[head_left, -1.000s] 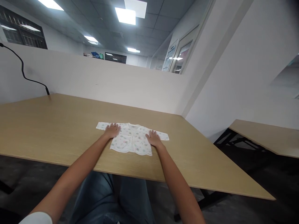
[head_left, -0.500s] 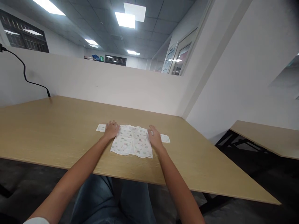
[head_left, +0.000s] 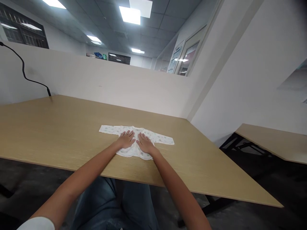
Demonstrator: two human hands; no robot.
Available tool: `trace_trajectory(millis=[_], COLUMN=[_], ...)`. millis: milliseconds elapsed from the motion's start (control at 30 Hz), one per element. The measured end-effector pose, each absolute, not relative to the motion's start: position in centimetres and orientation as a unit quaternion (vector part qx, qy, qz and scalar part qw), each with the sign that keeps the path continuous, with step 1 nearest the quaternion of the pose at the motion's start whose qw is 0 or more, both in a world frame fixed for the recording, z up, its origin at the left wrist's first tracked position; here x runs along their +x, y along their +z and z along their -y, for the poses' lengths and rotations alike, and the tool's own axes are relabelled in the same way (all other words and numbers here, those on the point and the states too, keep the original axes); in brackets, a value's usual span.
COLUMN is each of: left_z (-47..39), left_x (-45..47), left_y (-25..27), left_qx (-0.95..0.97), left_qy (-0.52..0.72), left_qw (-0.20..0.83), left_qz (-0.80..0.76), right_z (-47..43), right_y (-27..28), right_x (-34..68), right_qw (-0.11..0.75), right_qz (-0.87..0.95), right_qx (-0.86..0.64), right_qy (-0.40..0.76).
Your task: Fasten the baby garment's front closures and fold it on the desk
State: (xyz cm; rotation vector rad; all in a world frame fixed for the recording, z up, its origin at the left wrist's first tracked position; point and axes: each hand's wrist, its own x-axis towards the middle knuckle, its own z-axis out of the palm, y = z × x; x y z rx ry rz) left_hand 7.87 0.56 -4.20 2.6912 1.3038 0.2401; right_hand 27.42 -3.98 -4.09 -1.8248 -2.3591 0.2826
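Observation:
A small white baby shirt (head_left: 129, 152) with a scattered print lies flat on the wooden table (head_left: 72, 127), its two sleeves stretched out to the sides and its neckline toward the wall. My left hand (head_left: 126, 139) rests palm down on the left half of the shirt's body, fingers stretched out. On the right half lies my right hand (head_left: 145, 142), also flat with its fingers extended. Both hands are close together at the middle of the shirt and cover much of its front. The sleeves and the hem stay visible.
Behind the table stands a low white partition (head_left: 115, 86). A black cable (head_left: 31, 80) curves down to the table's back left corner. Off to the right is another table (head_left: 271, 140) with dark legs. The table's front edge runs just above my legs (head_left: 115, 204).
Both hands have slid inward from the shirt's sleeves and sides to the middle of its body. The sleeves are now uncovered. The shirt has stayed in about the same place.

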Motion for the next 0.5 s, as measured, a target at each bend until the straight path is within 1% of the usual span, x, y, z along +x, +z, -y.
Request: trace_trajectory(millis=[100,200,367,433,500], left_z=[-0.4,-0.1,0.2,0.2,0.3], left_x=[7.7,7.4,7.1,7.1,7.2], left_y=[-4.0,-3.8,-3.7,-3.5,-3.3], left_qx=[0.895,0.900,0.908,0.902,0.893], left_qy=[0.083,0.100,0.160,0.214,0.282], left_qw=[0.073,0.075,0.095,0.103,0.106], left_qz=[-0.432,-0.417,-0.376,-0.360,-0.335], right_z=[4.1,4.4,5.3,5.4,5.3], right_y=[-4.1,-3.9,-2.7,-2.2,-1.8], right_x=[27.5,27.9,29.5,30.1,30.6], right_qw=[0.089,0.140,0.297,0.363,0.413], right_qz=[0.784,0.787,0.772,0.762,0.752], right_qx=[-0.606,-0.587,-0.539,-0.515,-0.498], right_qy=[0.101,0.125,0.157,0.149,0.130])
